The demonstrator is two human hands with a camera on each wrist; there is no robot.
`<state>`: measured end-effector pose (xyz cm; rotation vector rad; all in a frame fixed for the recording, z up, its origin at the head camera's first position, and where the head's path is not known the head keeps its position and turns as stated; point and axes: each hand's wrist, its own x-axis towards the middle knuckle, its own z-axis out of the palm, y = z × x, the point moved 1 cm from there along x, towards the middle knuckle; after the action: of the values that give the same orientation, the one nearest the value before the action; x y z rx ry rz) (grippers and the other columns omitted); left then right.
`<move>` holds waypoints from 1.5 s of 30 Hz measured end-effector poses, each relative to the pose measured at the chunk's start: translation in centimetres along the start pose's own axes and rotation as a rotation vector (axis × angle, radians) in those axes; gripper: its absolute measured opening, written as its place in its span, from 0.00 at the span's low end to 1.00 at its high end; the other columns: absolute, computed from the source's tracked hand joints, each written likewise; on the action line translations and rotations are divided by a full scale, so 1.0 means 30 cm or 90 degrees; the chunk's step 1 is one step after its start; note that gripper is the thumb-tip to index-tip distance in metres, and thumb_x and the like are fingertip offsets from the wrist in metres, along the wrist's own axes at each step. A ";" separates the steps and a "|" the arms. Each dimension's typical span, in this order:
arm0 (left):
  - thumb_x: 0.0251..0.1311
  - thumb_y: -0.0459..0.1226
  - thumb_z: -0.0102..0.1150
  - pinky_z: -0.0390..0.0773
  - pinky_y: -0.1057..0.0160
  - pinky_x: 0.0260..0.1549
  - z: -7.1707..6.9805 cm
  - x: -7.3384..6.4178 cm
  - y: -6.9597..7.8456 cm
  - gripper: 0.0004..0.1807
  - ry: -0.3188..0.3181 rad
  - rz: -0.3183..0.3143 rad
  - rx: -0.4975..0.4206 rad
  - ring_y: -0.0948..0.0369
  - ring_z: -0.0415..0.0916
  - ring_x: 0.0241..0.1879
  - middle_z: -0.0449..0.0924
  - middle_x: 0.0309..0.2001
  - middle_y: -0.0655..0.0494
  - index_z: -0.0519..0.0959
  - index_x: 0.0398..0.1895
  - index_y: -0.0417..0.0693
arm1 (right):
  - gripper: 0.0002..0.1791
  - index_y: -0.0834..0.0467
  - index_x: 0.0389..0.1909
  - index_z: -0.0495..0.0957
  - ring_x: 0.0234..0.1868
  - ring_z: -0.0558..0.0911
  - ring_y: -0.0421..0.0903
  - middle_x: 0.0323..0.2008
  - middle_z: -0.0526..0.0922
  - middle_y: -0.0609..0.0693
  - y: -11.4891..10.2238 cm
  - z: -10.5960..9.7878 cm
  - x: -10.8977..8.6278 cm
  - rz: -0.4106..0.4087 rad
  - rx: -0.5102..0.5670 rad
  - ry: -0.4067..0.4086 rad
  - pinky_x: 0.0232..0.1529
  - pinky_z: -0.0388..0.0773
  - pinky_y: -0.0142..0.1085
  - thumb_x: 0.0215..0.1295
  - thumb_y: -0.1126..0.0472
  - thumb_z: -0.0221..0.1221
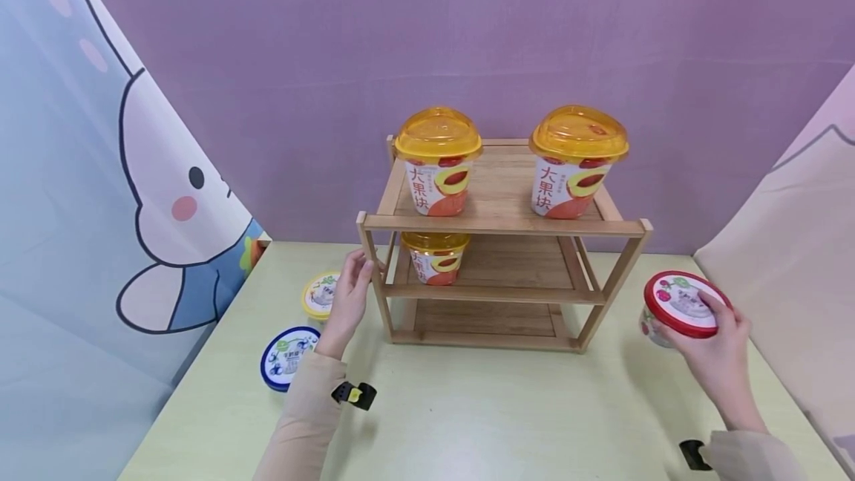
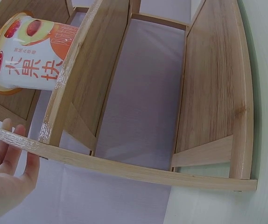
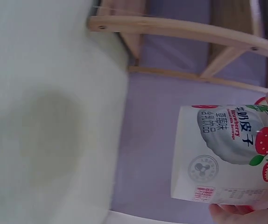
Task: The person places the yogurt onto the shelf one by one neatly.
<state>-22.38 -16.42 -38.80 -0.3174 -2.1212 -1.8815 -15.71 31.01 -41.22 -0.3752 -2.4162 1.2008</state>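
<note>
My left hand (image 1: 349, 295) holds the left front post of a three-tier wooden shelf (image 1: 508, 225). In the left wrist view its fingers (image 2: 13, 151) reach behind the post. My right hand (image 1: 721, 351) grips a strawberry milk tub (image 1: 688, 304) by its red lid, to the right of the shelf. The right wrist view shows the tub's white printed side (image 3: 227, 154) held above the table. On the top tier stand a left yogurt cup (image 1: 439, 162) and a right yogurt cup (image 1: 576, 162), both with orange domed lids. A similar cup (image 1: 436, 258) stands on the middle tier at left.
A yellow-lidded tub (image 1: 320, 294) and a blue-lidded tub (image 1: 287, 358) stand on the pale table (image 1: 501, 414) left of the shelf, partly behind my left hand and arm. A purple cloth (image 1: 320, 95) hangs behind, with printed cloth (image 1: 180, 169) at the left.
</note>
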 end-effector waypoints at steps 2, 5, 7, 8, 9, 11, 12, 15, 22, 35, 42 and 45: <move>0.67 0.39 0.36 0.63 0.54 0.54 -0.001 0.000 -0.002 0.18 0.002 0.000 0.003 0.44 0.66 0.50 0.68 0.46 0.33 0.60 0.54 0.35 | 0.42 0.59 0.64 0.54 0.57 0.51 0.65 0.60 0.46 0.68 -0.021 -0.013 -0.009 -0.005 -0.009 -0.002 0.50 0.59 0.62 0.48 0.58 0.64; 0.67 0.38 0.37 0.63 0.54 0.54 -0.002 0.001 -0.002 0.18 0.004 -0.001 -0.001 0.44 0.66 0.51 0.68 0.46 0.33 0.60 0.55 0.35 | 0.42 0.59 0.64 0.55 0.57 0.51 0.65 0.59 0.47 0.68 -0.050 -0.031 -0.025 -0.020 -0.017 -0.002 0.48 0.60 0.62 0.48 0.58 0.65; 0.67 0.38 0.37 0.63 0.55 0.54 -0.003 0.001 -0.003 0.18 0.002 0.000 -0.008 0.44 0.66 0.51 0.68 0.45 0.31 0.60 0.55 0.34 | 0.42 0.59 0.63 0.55 0.57 0.52 0.64 0.59 0.48 0.67 -0.069 -0.043 -0.034 -0.031 -0.029 0.000 0.49 0.61 0.59 0.48 0.59 0.65; 0.67 0.38 0.37 0.63 0.56 0.53 -0.003 0.002 -0.003 0.18 0.003 -0.003 -0.007 0.44 0.66 0.51 0.68 0.45 0.32 0.60 0.54 0.35 | 0.42 0.59 0.63 0.55 0.57 0.52 0.63 0.59 0.48 0.67 -0.079 -0.048 -0.039 -0.036 -0.036 0.002 0.49 0.62 0.57 0.48 0.59 0.65; 0.67 0.38 0.37 0.63 0.56 0.53 -0.003 0.002 -0.002 0.18 0.003 -0.004 -0.010 0.45 0.66 0.51 0.68 0.45 0.32 0.61 0.55 0.35 | 0.42 0.58 0.63 0.55 0.57 0.52 0.63 0.58 0.49 0.67 -0.088 -0.054 -0.043 -0.041 -0.037 0.003 0.49 0.63 0.55 0.48 0.59 0.65; 0.67 0.38 0.37 0.63 0.57 0.53 -0.004 0.002 -0.001 0.17 0.002 -0.007 -0.009 0.45 0.66 0.51 0.68 0.46 0.31 0.61 0.54 0.36 | 0.42 0.58 0.63 0.56 0.57 0.52 0.61 0.58 0.50 0.67 -0.106 -0.065 -0.052 -0.050 -0.047 0.005 0.48 0.66 0.47 0.48 0.59 0.65; 0.67 0.38 0.37 0.63 0.57 0.53 -0.004 0.002 0.000 0.17 0.001 -0.009 -0.008 0.45 0.66 0.51 0.68 0.46 0.32 0.61 0.54 0.36 | 0.42 0.58 0.63 0.56 0.56 0.52 0.60 0.58 0.50 0.66 -0.115 -0.070 -0.055 -0.052 -0.054 0.005 0.46 0.66 0.42 0.48 0.58 0.65; 0.67 0.38 0.37 0.63 0.57 0.54 -0.005 0.002 0.002 0.18 0.001 -0.012 -0.006 0.46 0.65 0.51 0.68 0.46 0.33 0.61 0.55 0.36 | 0.42 0.58 0.63 0.56 0.56 0.51 0.60 0.57 0.50 0.67 -0.139 -0.084 -0.069 -0.066 -0.054 -0.001 0.45 0.64 0.33 0.47 0.58 0.66; 0.67 0.39 0.38 0.63 0.57 0.54 -0.006 -0.002 0.000 0.18 0.007 -0.012 -0.006 0.50 0.67 0.51 0.69 0.45 0.36 0.61 0.54 0.37 | 0.44 0.58 0.63 0.57 0.55 0.51 0.60 0.57 0.52 0.67 -0.197 -0.104 -0.097 -0.104 -0.057 -0.028 0.33 0.59 0.25 0.45 0.60 0.68; 0.67 0.38 0.37 0.64 0.56 0.54 -0.004 0.001 0.000 0.18 0.019 -0.009 0.001 0.50 0.66 0.51 0.70 0.46 0.39 0.61 0.54 0.35 | 0.44 0.57 0.61 0.61 0.48 0.56 0.43 0.54 0.57 0.63 -0.288 -0.087 -0.133 -0.181 -0.015 -0.079 0.31 0.59 0.16 0.40 0.63 0.70; 0.67 0.39 0.37 0.64 0.60 0.53 -0.002 0.001 -0.001 0.18 0.010 -0.018 -0.008 0.60 0.68 0.47 0.70 0.44 0.36 0.61 0.54 0.36 | 0.44 0.60 0.61 0.61 0.48 0.58 0.51 0.54 0.57 0.64 -0.327 -0.043 -0.145 -0.206 -0.001 -0.127 0.32 0.62 0.12 0.39 0.65 0.70; 0.67 0.39 0.37 0.64 0.61 0.53 -0.001 0.001 0.001 0.18 0.005 -0.020 -0.008 0.57 0.68 0.49 0.69 0.46 0.34 0.61 0.54 0.37 | 0.44 0.59 0.60 0.61 0.47 0.59 0.46 0.54 0.58 0.64 -0.341 -0.024 -0.149 -0.219 0.005 -0.137 0.32 0.63 0.12 0.38 0.65 0.71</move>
<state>-22.38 -16.44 -38.75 -0.2810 -2.1224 -1.9103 -12.02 23.61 -33.69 0.1775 -2.5191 1.1408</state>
